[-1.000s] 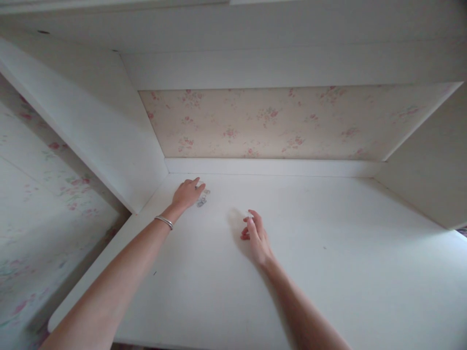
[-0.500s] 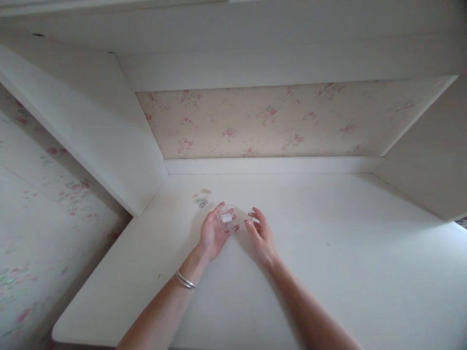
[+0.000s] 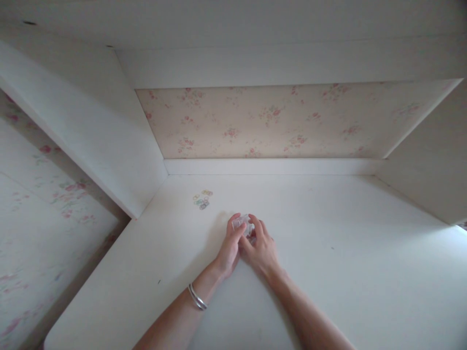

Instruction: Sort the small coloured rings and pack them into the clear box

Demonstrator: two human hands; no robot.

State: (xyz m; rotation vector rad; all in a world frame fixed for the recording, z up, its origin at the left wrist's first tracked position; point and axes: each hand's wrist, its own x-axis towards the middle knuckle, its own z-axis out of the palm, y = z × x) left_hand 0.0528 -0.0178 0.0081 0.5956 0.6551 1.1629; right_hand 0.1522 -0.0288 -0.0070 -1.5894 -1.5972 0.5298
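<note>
A clear plastic container [image 3: 239, 222] with a whitish patch is in my left hand [image 3: 229, 245], whose fingers and thumb are wrapped round it. My right hand [image 3: 261, 248] is pressed up against the container's right side, fingers curled round a small clear piece [image 3: 251, 227] that looks like a lid. Fingers cover most of both items, so I cannot tell whether the piece sits on the container. Beyond my left hand, several thin coloured rings [image 3: 202, 200], yellowish, green and grey, lie in a loose cluster on the white desk [image 3: 314, 287].
A white panel [image 3: 102, 131] rises along the desk's left side, and a shelf [image 3: 255, 34] hangs overhead. Floral wallpaper [image 3: 270, 121] covers the back wall. A small dark mark [image 3: 159, 281] is on the desk, left of my forearm.
My hands have come together. My left hand has moved right and tilted the container, and the small clear piece in my right hand now meets it. The rings have stayed put.
</note>
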